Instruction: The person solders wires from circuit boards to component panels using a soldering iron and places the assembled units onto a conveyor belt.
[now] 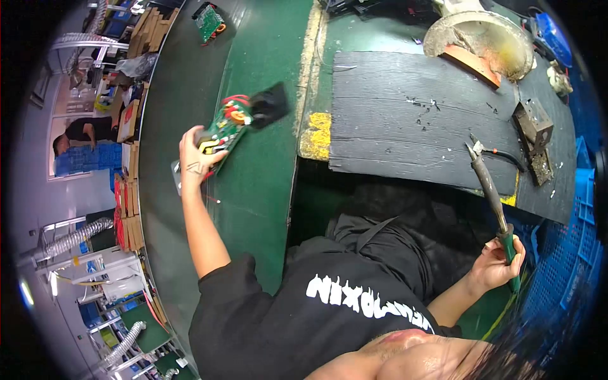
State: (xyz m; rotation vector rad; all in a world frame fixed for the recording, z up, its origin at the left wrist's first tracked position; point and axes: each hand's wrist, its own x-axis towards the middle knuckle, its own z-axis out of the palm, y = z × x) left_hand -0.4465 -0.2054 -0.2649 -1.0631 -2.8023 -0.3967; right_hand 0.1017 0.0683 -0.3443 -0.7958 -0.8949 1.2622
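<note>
My left hand (pixel 196 155) grips a green circuit board (pixel 223 130) over the belt-like green surface on the left. The board carries coils, wires and a black flap-like part (pixel 270 104) at its far end, blurred by motion. My right hand (pixel 497 265) is closed around the green handle of a soldering iron (pixel 491 187). The iron's long metal shaft points up and away, its tip over the front part of a grey ridged mat (pixel 392 114). Close to that tip lies a pair of cutters (pixel 497 154) with dark handles.
Another circuit board (pixel 209 24) lies farther up the green surface (pixel 253 190). A crusty round dish (pixel 478 44) and a metal box (pixel 533 123) stand on the bench's right side. Blue crates (pixel 570 247) are at the right. A person (pixel 88 133) is in the left background.
</note>
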